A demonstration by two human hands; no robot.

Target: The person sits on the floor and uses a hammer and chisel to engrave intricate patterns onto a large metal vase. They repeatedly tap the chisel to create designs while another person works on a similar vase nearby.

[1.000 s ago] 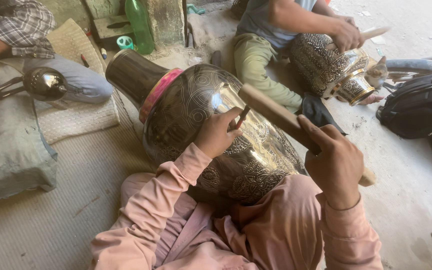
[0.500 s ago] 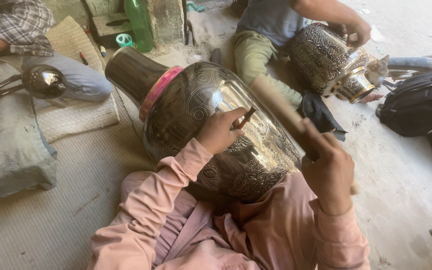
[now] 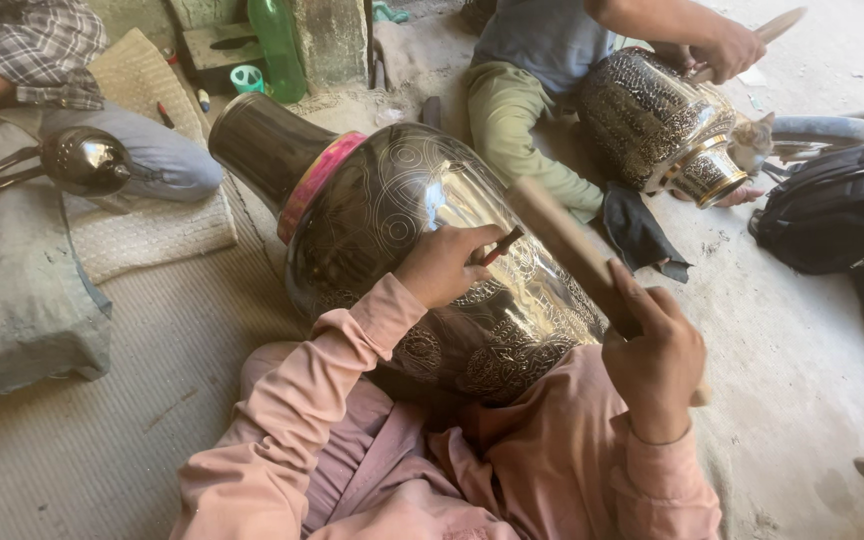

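A large dark engraved metal vase [image 3: 392,210] lies tilted across my lap, its neck pointing to the upper left with a pink band around it. My left hand [image 3: 444,264] rests on the vase's belly and pinches a thin reddish chisel [image 3: 501,246] against the metal. My right hand [image 3: 654,360] grips a flat wooden mallet stick [image 3: 562,245], raised just above the chisel's end. Pink sleeves cover both my arms.
Another person sits at the top right, working a smaller engraved vase [image 3: 652,115] with a stick. A third person's leg and a shiny round vessel [image 3: 87,160] are at the left. A green bottle [image 3: 282,45], a black bag [image 3: 842,210], a grey cushion [image 3: 12,290] and a woven mat surround me.
My right hand swings the wooden stick up and down over the chisel; it stands slightly lower and closer to the chisel now. My left hand stays on the vase.
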